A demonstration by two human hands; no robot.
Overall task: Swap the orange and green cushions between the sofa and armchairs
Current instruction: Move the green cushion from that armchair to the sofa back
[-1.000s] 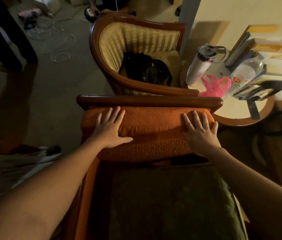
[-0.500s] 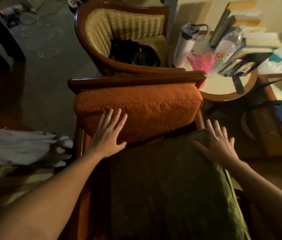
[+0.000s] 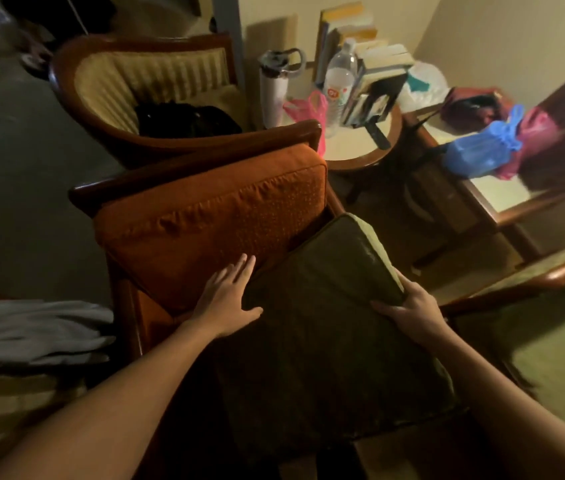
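An orange cushion [image 3: 205, 220] leans upright against the wooden back of the near armchair [image 3: 184, 164]. In front of it lies a dark green cushion [image 3: 326, 334], its far right corner raised and tilted. My right hand [image 3: 409, 306] grips the green cushion's right edge near that corner. On its left edge rests my left hand [image 3: 229, 299], fingers spread, thumb on top, fingertips touching the orange cushion's lower part.
A second armchair [image 3: 108, 91] with striped beige padding holds a black bag [image 3: 187, 119] behind. A round side table [image 3: 360, 147] carries a flask, bottle, books and pink bag. A low table [image 3: 503, 192] with a blue bag stands right; grey cloth [image 3: 31, 330] lies left.
Both hands left the orange cushion's top and came down to the green cushion. Its right far corner has lifted, and the view has swung to the right.
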